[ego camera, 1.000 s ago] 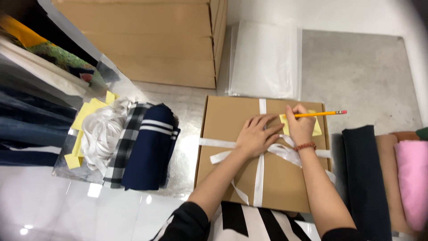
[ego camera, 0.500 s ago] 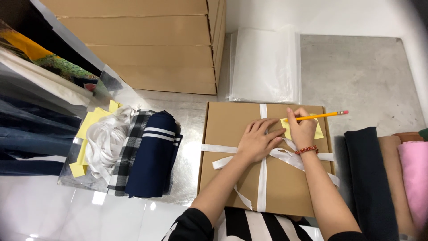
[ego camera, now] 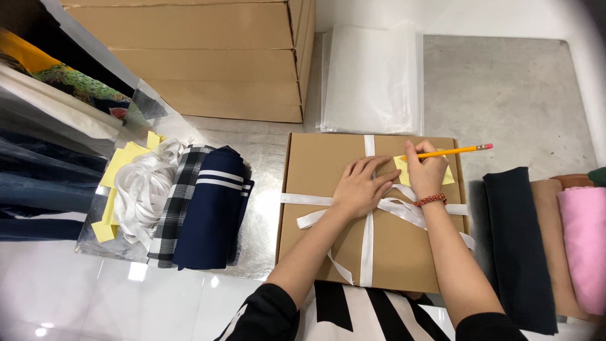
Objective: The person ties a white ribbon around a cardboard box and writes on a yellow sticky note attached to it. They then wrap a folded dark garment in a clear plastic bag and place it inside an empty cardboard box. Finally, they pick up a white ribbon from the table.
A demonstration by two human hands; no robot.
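We press the left hand (ego camera: 361, 187) flat on the box (ego camera: 315, 208) at the counter's (ego camera: 517, 88) near edge, steadying it, while the right hand (ego camera: 427, 172) grips the pencil (ego camera: 459, 150) over a yellow note (ego camera: 400, 169) (probably writing); short, light strokes suit.

A flat brown cardboard box (ego camera: 328, 208) tied crosswise with white ribbon (ego camera: 367, 252) lies on the grey desk (ego camera: 505, 88). The left hand (ego camera: 361, 187) rests flat on the lid beside the bow. The right hand (ego camera: 427, 170) grips a yellow pencil (ego camera: 464, 150) over a yellow sticky note (ego camera: 448, 177) stuck on the box. Left of the box lie folded navy striped cloth (ego camera: 211, 215), a plaid cloth (ego camera: 177, 202) and a bundle of white ribbon (ego camera: 142, 189). Right of it lie black cloth (ego camera: 514, 240) and pink cloth (ego camera: 584, 246).
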